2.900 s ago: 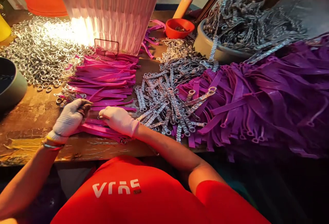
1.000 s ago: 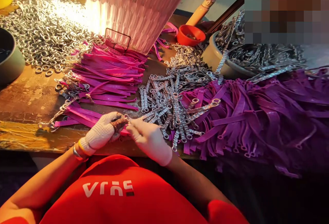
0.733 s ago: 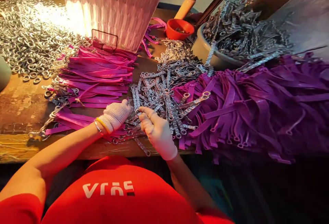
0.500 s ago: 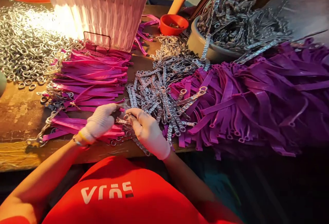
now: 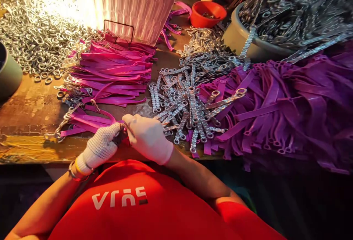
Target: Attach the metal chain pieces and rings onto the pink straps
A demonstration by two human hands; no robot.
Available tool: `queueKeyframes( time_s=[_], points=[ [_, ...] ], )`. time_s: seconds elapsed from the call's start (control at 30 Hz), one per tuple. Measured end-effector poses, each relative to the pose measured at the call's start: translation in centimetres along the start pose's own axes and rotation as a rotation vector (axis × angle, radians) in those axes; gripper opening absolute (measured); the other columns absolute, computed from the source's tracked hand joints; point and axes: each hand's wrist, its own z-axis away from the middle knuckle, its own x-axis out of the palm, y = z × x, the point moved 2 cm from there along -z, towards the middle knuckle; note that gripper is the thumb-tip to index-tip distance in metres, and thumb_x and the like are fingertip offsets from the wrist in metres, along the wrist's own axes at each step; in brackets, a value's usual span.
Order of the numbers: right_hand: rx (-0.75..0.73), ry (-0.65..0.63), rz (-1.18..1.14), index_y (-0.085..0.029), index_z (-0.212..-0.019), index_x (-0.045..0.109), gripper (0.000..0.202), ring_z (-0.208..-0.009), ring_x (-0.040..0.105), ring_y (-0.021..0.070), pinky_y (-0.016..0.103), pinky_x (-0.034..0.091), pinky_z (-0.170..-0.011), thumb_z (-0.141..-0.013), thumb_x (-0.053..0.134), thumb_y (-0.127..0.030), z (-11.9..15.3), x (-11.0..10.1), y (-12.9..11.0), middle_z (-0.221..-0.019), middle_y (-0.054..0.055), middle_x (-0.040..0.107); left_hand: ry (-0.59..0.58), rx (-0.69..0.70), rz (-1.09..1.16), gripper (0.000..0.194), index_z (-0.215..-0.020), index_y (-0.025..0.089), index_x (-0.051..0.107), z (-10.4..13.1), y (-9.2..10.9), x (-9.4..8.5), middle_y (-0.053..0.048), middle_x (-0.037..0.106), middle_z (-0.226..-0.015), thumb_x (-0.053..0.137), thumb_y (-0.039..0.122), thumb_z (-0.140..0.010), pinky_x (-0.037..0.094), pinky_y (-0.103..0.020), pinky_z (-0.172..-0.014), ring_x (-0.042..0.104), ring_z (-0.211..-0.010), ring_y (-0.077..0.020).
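Close to the table's front edge, my left hand point(image 5: 101, 146), in a dotted white knit glove, is closed on the end of a purple strap point(image 5: 120, 121). Against it, my right hand point(image 5: 149, 137), in a smooth white glove, pinches a small dark metal piece point(image 5: 123, 126); its exact shape is mostly hidden by the fingers. Left of and beyond the hands lie rows of purple straps point(image 5: 113, 69) with metal rings at their left ends. Just right of my right hand is a heap of twisted metal strips point(image 5: 190, 100) with ringed ends.
Loose metal rings point(image 5: 41, 34) cover the back left, near a grey container point(image 5: 9, 72). A ribbed translucent panel point(image 5: 127, 8) stands behind the straps. Further right are a red bowl point(image 5: 195, 14), a grey tub point(image 5: 234, 30) full of metal strips, and a large purple strap pile point(image 5: 275, 104).
Both hands have drawn down toward my body with the strap and metal piece, now pressed closer together. The camera view has shifted left, so the table's things appear further right.
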Motion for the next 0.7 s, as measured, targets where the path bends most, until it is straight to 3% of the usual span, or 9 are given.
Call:
queueKeyframes(
  time_s=[0.07,0.17,0.27,0.4,0.57,0.7],
  points=[
    [0.006,-0.006,-0.05,-0.017,-0.109,0.065,0.024,-0.081,0.065,0.02,0.029,0.034,-0.065,-0.102,0.043,-0.021,0.0,0.4,-0.1,-0.093,0.01,0.071,-0.042,-0.019,-0.001,0.008,-0.083,0.018,0.063,0.3,-0.6,0.0,-0.004,0.065,-0.077,0.061,0.025,-0.085,0.043,-0.024,-0.063,0.057,-0.069,-0.0156],
    [-0.058,-0.022,-0.182,-0.015,-0.129,0.057,0.031,-0.095,0.068,0.0214,0.029,0.043,-0.076,-0.101,0.047,-0.024,0.1,0.5,0.0,-0.11,0.011,0.072,-0.117,-0.144,0.213,0.021,-0.084,0.018,0.06,1.0,-1.3,0.1,0.001,0.057,-0.066,0.054,0.035,-0.093,0.035,-0.021,-0.049,0.045,-0.051,-0.0107],
    [-0.056,-0.17,-0.213,-0.017,-0.141,0.047,0.05,-0.095,0.07,0.0231,0.029,0.046,-0.074,-0.096,0.058,-0.035,-0.2,0.4,0.3,-0.111,0.009,0.074,-0.074,-0.162,0.269,0.025,-0.083,0.017,0.06,1.6,-1.4,0.2,0.002,0.054,-0.064,0.056,0.039,-0.094,0.034,-0.02,-0.048,0.042,-0.049,-0.009],
    [0.032,-0.33,-0.089,-0.019,-0.117,0.062,0.028,-0.082,0.072,0.0245,0.028,0.041,-0.062,-0.096,0.056,-0.036,-0.7,1.0,0.9,-0.094,0.007,0.077,-0.044,-0.096,0.116,0.026,-0.08,0.016,0.065,1.7,-1.5,0.6,-0.001,0.062,-0.069,0.055,0.036,-0.095,0.037,-0.021,-0.055,0.048,-0.057,-0.0108],
    [-0.211,-0.298,0.048,-0.012,-0.1,0.065,0.028,-0.07,0.07,0.0256,0.031,0.032,-0.054,-0.096,0.051,-0.037,0.4,2.3,1.2,-0.08,0.011,0.074,-0.167,0.0,-0.021,0.025,-0.072,0.016,0.065,0.8,-1.3,1.0,-0.002,0.066,-0.069,0.053,0.025,-0.091,0.039,-0.022,-0.06,0.054,-0.064,-0.0143],
    [-0.234,-0.206,0.115,-0.011,-0.095,0.065,0.031,-0.061,0.066,0.0237,0.032,0.024,-0.052,-0.097,0.049,-0.037,1.9,2.1,1.4,-0.069,0.011,0.07,-0.318,0.049,0.046,0.023,-0.08,0.019,0.071,-0.2,0.0,0.6,-0.002,0.072,-0.078,0.049,0.014,-0.08,0.046,-0.024,-0.068,0.061,-0.07,-0.0173]
  ],
)
